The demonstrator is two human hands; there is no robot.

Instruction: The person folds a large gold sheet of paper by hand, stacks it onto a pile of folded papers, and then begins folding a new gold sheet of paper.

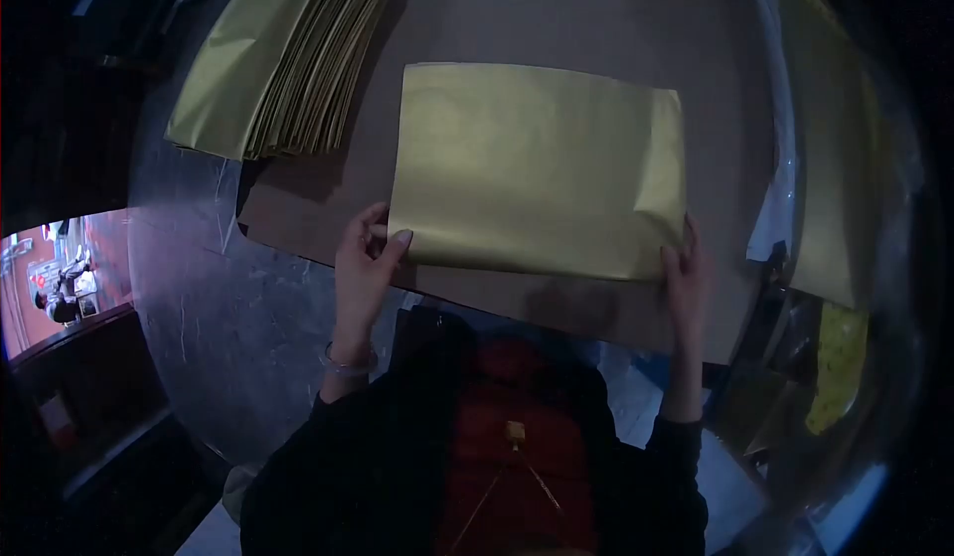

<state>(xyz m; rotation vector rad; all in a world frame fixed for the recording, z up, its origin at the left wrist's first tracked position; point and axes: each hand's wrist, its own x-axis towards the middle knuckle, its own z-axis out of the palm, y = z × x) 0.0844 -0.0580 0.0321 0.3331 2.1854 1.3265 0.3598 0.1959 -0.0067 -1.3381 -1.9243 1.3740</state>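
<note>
A gold paper sheet [527, 163], seemingly folded along its near edge, lies in front of me over a brown board. My left hand [370, 258] pinches its near left corner, thumb on top and fingers beneath. At the near right corner, my right hand [686, 273] holds the sheet between thumb and fingers. The paper bends up and catches light along its right side. Part of the fingers of both hands is hidden by the sheet.
A fanned stack of folded gold papers [253, 59] lies on the brown board [596, 313] at the upper left. Larger gold sheets [820, 149] with clear plastic beside them stand at the right. A grey metallic surface [238, 288] extends under the board. A dark chair-like object [134, 9] is at far left.
</note>
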